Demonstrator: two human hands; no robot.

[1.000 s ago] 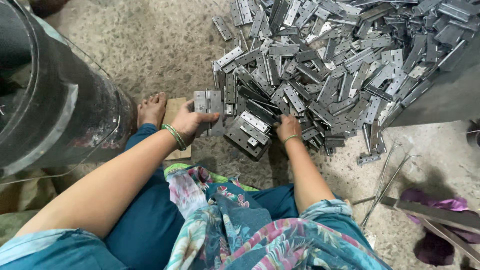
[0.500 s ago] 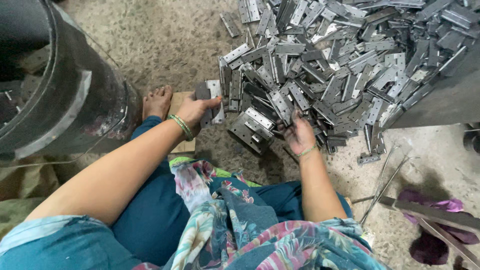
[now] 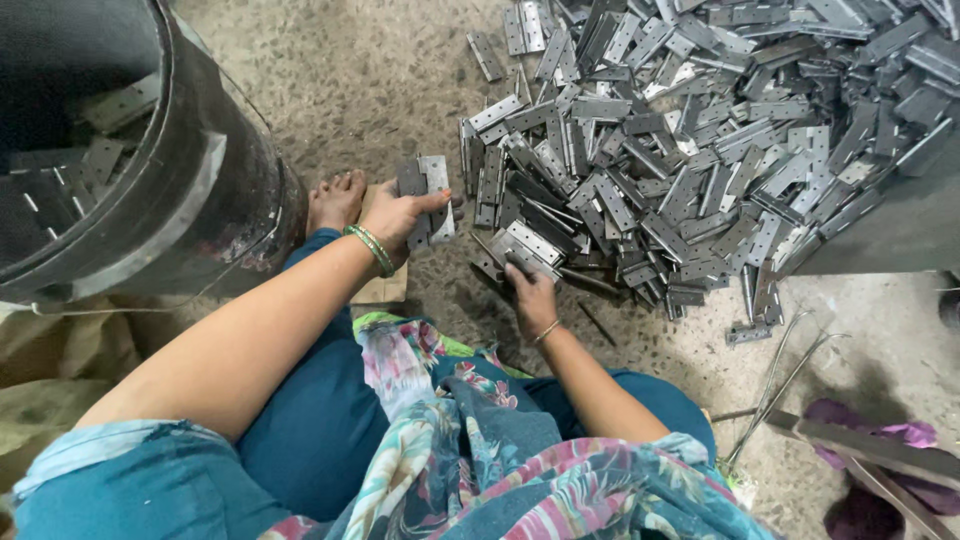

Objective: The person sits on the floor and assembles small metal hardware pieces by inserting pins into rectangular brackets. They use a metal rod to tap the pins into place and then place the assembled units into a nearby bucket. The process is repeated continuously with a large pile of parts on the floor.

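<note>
My left hand (image 3: 398,214), with green bangles at the wrist, grips a small stack of flat grey metal hinges (image 3: 428,194) held upright just left of the pile. My right hand (image 3: 531,292) reaches into the near edge of a big heap of metal hinges (image 3: 690,130) on the floor, fingers closed over a hinge (image 3: 524,252) there. My bare foot (image 3: 335,198) rests beside the left hand.
A large dark metal drum (image 3: 190,190) stands at the left, with several hinges inside it. A piece of cardboard (image 3: 382,288) lies under my left hand. Thin metal rods (image 3: 775,385) and a purple cloth (image 3: 880,440) lie at the right. A grey slab edge (image 3: 890,235) borders the heap.
The camera view shifted a little. My right hand slid down toward the pile's near edge onto a hinge; my left hand kept its stack, moving slightly up and right.
</note>
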